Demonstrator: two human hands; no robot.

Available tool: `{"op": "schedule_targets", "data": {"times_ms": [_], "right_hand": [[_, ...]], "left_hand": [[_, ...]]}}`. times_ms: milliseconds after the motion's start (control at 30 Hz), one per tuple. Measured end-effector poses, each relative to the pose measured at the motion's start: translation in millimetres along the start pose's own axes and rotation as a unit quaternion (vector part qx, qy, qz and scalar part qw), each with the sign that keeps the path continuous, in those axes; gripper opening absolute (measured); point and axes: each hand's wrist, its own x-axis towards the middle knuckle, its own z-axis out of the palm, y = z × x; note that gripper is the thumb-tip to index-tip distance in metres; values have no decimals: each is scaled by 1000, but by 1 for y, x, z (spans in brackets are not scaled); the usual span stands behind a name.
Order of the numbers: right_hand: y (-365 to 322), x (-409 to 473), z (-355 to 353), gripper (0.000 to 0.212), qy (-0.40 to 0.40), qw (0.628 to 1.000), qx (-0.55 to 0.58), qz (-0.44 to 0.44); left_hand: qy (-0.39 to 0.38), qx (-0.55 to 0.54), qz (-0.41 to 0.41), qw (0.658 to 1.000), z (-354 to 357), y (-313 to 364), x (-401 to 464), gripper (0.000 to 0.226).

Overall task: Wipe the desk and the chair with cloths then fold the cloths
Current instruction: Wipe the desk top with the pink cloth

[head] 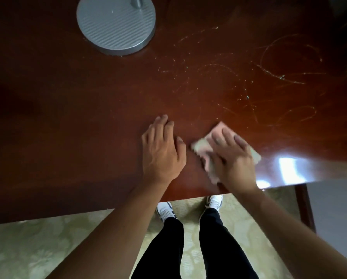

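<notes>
Two hands were on the tabletop (88, 117), only one working. Step in hand looked like the desk wipe — first part of the task, with chair and folding not yet reached as far as this view showed.

Right hand (232, 158) lay flat, palm down, fingers (239, 140) spread and pointing away from the body, pressing a pink cloth (219, 128) onto the wood near the front edge. Not a pinch or fist — an open palm bearing on the cloth. Cloth looked folded into a small pad, pale fringed edges showing at the left and lower sides of the hand; slightly blurred, so probably mid-stroke.

Left hand (161, 150) sat just beside it, empty, palm down, fingers loosely curled, tips touching the wood — read as bracing. Small gap between the two hands.

Only one cloth in view; no chair seen.

Pale streaks and specks of residue (279, 63) were looped across the far right of the top, well apart from the cloth. Round grey lamp base (116, 25) stood at the far left-centre.

Next move, my judgement: push the cloth outward and right into the streaked zone, keep palm pressure even, then work around the lamp base. Risk — smearing the residue instead of lifting it.
</notes>
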Motion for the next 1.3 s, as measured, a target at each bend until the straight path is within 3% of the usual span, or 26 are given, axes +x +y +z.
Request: {"op": "schedule_targets", "data": {"times_ms": [100, 233, 333, 533, 667, 800, 933, 1033, 1167, 1300], "right_hand": [[5, 48, 3, 30, 23, 997, 21, 71], [-20, -16, 3, 35, -52, 998, 29, -35], [-9, -29, 1, 33, -34, 995, 53, -77], [4, 43, 3, 30, 14, 997, 48, 67], [-44, -32, 8, 30, -49, 998, 27, -28], [-64, -20, 25, 26, 14, 996, 59, -67], [-27, 51, 11, 30, 39, 999, 6, 8], [-25, 28, 12, 32, 1, 1000, -7, 30], [-55, -21, 28, 34, 1, 999, 51, -17], [-31, 36, 24, 31, 6, 994, 32, -104]], "left_hand": [[-2, -32, -7, 999, -3, 1, -1, 44], [9, -45, 8, 999, -3, 0, -3, 43], [9, -39, 3, 999, -3, 0, -2, 41], [-4, -57, -6, 998, -5, -1, -2, 42], [2, -64, 0, 998, -4, -2, -2, 42], [-1, -68, -2, 998, -4, -4, -1, 42], [-9, -44, -2, 999, -5, -2, 0, 43], [-9, -35, 1, 999, -6, -1, -1, 42], [-11, -16, 4, 1000, -6, -2, 2, 44], [-14, -4, 3, 1000, -2, 6, 3, 45]]}}
